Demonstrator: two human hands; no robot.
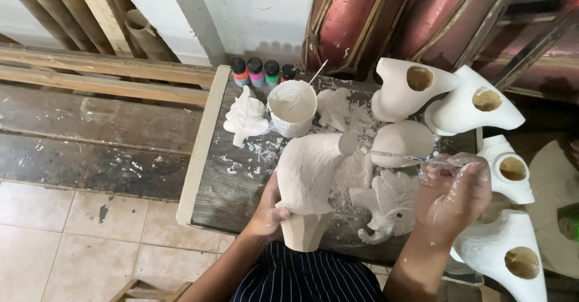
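Observation:
My left hand [267, 212] grips a pale carved figure [310, 175] from below, holding it tilted over the worktable [235, 181]. To its right, my paint-smeared right hand [455, 196] pinches a thin paintbrush [404, 156] whose tip points left, close to the figure's top end. A white cup of white paint [292, 108] with a stick in it stands behind the figure. A flat white elephant carving [386, 202] lies between my hands.
Several small paint bottles [262, 71] line the table's back edge. White carvings [245, 118] lie beside the cup. Several white hollow-eyed pieces [473, 106] crowd the right side. A dark wooden bench [90, 133] lies left, red drum-like bodies [368, 18] behind.

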